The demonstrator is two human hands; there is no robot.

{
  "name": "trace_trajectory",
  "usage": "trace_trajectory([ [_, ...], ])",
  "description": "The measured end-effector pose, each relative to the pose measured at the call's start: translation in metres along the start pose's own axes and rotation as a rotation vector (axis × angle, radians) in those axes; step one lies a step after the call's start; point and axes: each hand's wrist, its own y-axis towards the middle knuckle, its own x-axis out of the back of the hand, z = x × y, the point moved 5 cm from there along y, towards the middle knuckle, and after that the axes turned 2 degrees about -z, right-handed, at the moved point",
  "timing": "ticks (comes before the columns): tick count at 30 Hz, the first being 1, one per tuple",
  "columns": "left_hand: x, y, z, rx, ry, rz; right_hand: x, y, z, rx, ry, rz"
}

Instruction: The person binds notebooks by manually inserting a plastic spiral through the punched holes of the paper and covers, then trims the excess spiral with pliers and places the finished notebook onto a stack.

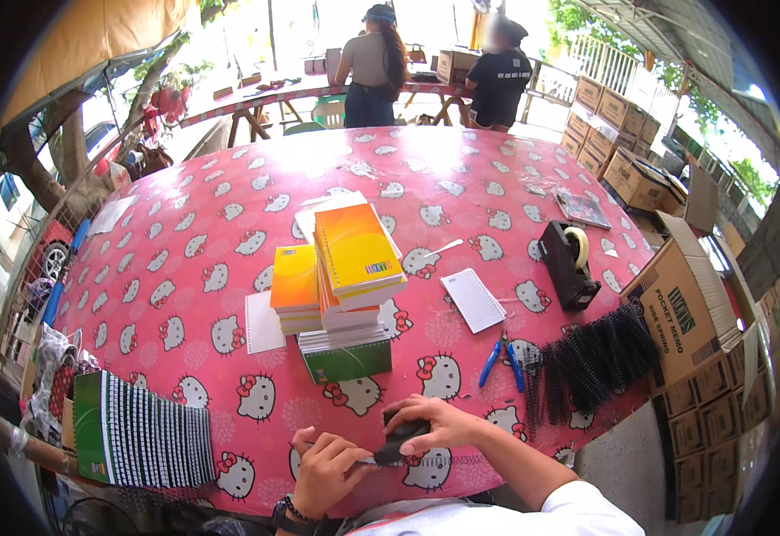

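At the near edge of the table, my right hand is closed over a black rounded object whose kind I cannot make out. Beside it, my left hand has its fingers bent together on something small and pale, mostly hidden by the fingers. A thin wire coil stretches rightward from under my right hand. Farther off stands a stack of notebooks with orange-yellow covers, and a green notebook lies at its foot. Blue-handled pliers rest to the right, near a loose white notepad.
Black spiral coils are heaped at the right, by an open cardboard box. A black tape dispenser stands behind them. A row of green-covered notebooks sits at the left edge. Two people are at a far table; stacked cartons stand beyond.
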Motion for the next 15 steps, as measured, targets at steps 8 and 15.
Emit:
trace_trajectory([
  [8, 0.000, 0.002, -0.010, 0.029, 0.032, -0.012, 0.009, -0.001, 0.002, 0.091, -0.221, -0.188],
  [15, 0.000, 0.007, -0.019, 0.017, -0.105, 0.058, 0.034, -0.016, 0.006, 0.121, -0.895, -0.501],
])
